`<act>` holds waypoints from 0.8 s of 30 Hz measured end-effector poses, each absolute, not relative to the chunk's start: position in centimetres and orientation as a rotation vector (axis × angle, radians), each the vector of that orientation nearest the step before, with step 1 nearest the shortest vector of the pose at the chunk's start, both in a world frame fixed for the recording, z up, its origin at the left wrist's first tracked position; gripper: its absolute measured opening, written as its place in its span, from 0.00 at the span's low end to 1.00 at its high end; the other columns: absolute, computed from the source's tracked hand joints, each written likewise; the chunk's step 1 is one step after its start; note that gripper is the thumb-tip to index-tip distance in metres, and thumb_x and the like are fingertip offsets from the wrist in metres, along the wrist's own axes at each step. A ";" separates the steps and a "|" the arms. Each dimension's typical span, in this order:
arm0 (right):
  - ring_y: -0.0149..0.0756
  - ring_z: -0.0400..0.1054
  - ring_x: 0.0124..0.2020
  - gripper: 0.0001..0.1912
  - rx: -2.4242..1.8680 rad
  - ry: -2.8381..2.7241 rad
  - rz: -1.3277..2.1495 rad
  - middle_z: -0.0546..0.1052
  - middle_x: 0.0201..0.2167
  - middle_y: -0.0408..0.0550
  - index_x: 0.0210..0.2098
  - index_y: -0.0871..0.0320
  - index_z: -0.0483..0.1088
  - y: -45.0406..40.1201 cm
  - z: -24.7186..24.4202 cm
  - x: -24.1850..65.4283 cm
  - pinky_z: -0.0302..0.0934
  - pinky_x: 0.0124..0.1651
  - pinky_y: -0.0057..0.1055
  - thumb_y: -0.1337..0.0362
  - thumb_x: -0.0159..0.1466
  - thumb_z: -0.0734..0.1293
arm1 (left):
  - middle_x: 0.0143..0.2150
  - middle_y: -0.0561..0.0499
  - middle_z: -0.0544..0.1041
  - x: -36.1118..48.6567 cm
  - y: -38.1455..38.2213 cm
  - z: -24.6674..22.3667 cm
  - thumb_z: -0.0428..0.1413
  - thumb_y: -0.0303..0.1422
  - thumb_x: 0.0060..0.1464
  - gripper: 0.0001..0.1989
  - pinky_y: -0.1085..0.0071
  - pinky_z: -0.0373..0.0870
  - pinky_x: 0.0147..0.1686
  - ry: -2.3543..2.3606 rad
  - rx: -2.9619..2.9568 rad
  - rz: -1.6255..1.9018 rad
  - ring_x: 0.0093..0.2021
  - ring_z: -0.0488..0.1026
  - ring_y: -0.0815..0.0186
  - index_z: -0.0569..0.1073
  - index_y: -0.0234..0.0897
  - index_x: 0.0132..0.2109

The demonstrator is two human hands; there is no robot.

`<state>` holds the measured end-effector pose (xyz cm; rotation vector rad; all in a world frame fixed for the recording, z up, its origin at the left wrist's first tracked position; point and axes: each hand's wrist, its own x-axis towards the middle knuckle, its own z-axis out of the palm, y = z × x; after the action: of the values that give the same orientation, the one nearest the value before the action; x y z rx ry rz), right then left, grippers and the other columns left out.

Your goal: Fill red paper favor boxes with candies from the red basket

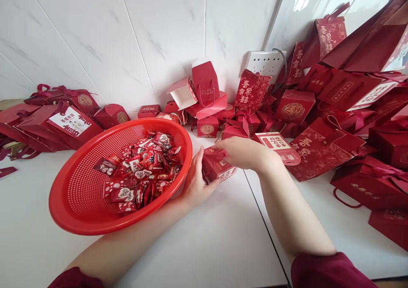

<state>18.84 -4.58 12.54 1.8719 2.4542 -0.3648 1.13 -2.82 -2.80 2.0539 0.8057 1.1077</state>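
A small dark red gift box (216, 163) with gold and white print stands on the white table. My left hand (195, 185) grips its left side, with the thumb along the near lower edge and the fingers up the side. My right hand (244, 152) comes over the box from the right, its bent fingers closed at the top; the fingertips are partly hidden. Beside my left hand, the red plastic colander (79, 220) is tilted over my left forearm. Red wrapped candies (142, 173) with white print lie in it.
Many red gift boxes (293, 109) and bags are piled on the right. More boxes (68, 124) lie at the left, and others (207, 84) stand against the tiled wall (165, 28). A power strip (264, 62) with a cable sits behind. A seam crosses the table (236, 237).
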 end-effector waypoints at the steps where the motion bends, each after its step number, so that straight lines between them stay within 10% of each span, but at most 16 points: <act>1: 0.44 0.75 0.47 0.27 1.853 2.418 -0.332 0.80 0.49 0.51 0.57 0.54 0.73 -4.8 12.7 18.6 0.63 0.41 0.32 0.78 0.61 0.60 | 0.69 0.40 0.57 1.2 -2.7 -2.7 0.64 0.36 0.53 0.49 0.52 0.64 0.64 0.803 2.060 1.110 0.69 0.59 0.51 0.43 0.46 0.73; 5: 0.45 0.76 0.41 0.23 1.885 2.295 -0.164 0.81 0.40 0.55 0.47 0.61 0.76 -5.4 13.2 17.3 0.59 0.34 0.33 0.81 0.61 0.56 | 0.64 0.44 0.63 1.2 -2.3 -1.9 0.67 0.33 0.48 0.39 0.53 0.63 0.65 0.793 2.144 1.135 0.66 0.62 0.53 0.60 0.47 0.65; 16: 0.42 0.75 0.38 0.11 1.901 2.356 -0.224 0.72 0.49 0.56 0.43 0.59 0.73 -3.8 11.0 17.7 0.61 0.32 0.32 0.72 0.61 0.64 | 0.65 0.43 0.59 1.0 -3.1 -1.3 0.65 0.32 0.48 0.28 0.52 0.62 0.65 0.819 2.324 1.095 0.65 0.61 0.50 0.68 0.45 0.57; 20: 0.41 0.74 0.43 0.14 1.925 2.557 -0.241 0.76 0.46 0.54 0.46 0.59 0.72 -3.5 11.0 17.8 0.64 0.40 0.33 0.73 0.63 0.61 | 0.60 0.44 0.63 0.9 -2.9 -0.9 0.66 0.35 0.48 0.27 0.52 0.65 0.62 0.787 2.342 1.091 0.61 0.65 0.52 0.69 0.45 0.55; 24: 0.44 0.60 0.66 0.21 1.951 2.848 -0.135 0.66 0.66 0.54 0.61 0.58 0.65 -2.9 10.1 16.8 0.57 0.63 0.42 0.64 0.70 0.57 | 0.62 0.43 0.63 1.0 -3.1 -1.5 0.65 0.34 0.49 0.30 0.51 0.66 0.61 0.794 2.299 1.116 0.63 0.63 0.50 0.66 0.45 0.58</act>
<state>16.83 -2.89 10.08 1.9507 2.8475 -0.1350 0.98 -3.13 -1.47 2.2992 0.7937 1.1161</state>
